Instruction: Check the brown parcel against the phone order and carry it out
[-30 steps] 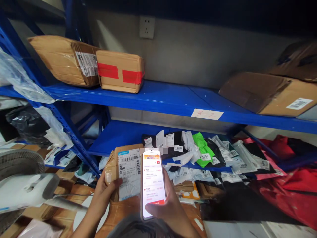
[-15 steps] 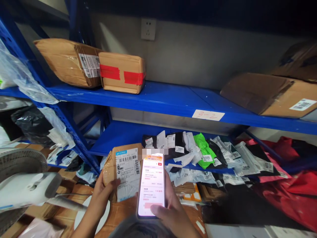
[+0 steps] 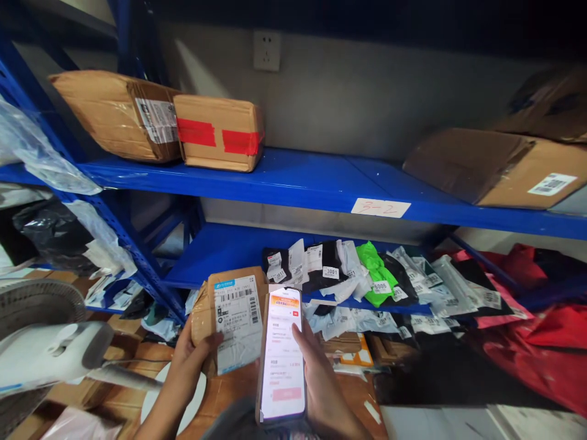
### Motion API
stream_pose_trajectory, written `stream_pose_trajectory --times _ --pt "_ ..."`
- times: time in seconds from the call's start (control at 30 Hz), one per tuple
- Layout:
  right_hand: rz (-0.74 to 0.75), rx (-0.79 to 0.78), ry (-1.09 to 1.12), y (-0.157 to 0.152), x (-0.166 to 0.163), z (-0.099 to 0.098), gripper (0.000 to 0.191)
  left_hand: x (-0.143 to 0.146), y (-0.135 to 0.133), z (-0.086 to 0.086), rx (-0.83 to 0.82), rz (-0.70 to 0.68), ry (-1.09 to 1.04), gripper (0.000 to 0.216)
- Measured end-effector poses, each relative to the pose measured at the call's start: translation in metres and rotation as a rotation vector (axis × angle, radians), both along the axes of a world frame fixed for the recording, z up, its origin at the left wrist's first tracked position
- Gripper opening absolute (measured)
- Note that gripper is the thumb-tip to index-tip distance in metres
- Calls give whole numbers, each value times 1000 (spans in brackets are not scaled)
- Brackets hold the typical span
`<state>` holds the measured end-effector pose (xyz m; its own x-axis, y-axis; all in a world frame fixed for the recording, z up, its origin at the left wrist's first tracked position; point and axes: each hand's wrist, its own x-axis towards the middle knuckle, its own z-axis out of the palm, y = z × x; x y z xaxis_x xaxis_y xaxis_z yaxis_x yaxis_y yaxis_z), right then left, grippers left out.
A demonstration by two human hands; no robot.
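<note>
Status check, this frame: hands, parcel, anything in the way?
Left hand gripping labelled cardboard parcel. Right hand holding lit smartphone. From this view, smartphone overlaps parcel's right edge.

Parcel [image 3: 233, 321] and phone [image 3: 283, 357] in separate hands [image 3: 317, 363].

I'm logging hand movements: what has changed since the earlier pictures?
The right hand has moved its thumb up the phone, from low on the screen to the upper right. Nothing was let go: the left hand still holds the labelled parcel; the red-taped box stayed put.
</note>
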<state>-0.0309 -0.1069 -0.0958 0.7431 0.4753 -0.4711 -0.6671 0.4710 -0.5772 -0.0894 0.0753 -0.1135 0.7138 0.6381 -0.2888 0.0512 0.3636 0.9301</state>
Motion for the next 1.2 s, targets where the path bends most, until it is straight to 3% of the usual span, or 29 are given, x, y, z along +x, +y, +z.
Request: stream_pose_trajectory --times 0.13,0.23,0.4,0.73,0.97,1.2 --pt "64 116 17 -7 0 4 99 -2 0 -2 16 -2 -2 94" --pt "199 193 -111 -20 -1 8 103 -2 1 -1 21 -4 0 92" --pt "430 153 -329 -33 -2 11 107 -2 -10 13 6 45 -32 82" --pt "458 72 -362 -38 -1 2 123 -3 -22 19 -64 61 -106 91" --pt "440 49 -351 -40 -3 7 116 -4 -23 23 -88 57 -113 92" --pt "425 63 -372 -38 -5 13 129 -5 -21 23 -76 65 -97 84"
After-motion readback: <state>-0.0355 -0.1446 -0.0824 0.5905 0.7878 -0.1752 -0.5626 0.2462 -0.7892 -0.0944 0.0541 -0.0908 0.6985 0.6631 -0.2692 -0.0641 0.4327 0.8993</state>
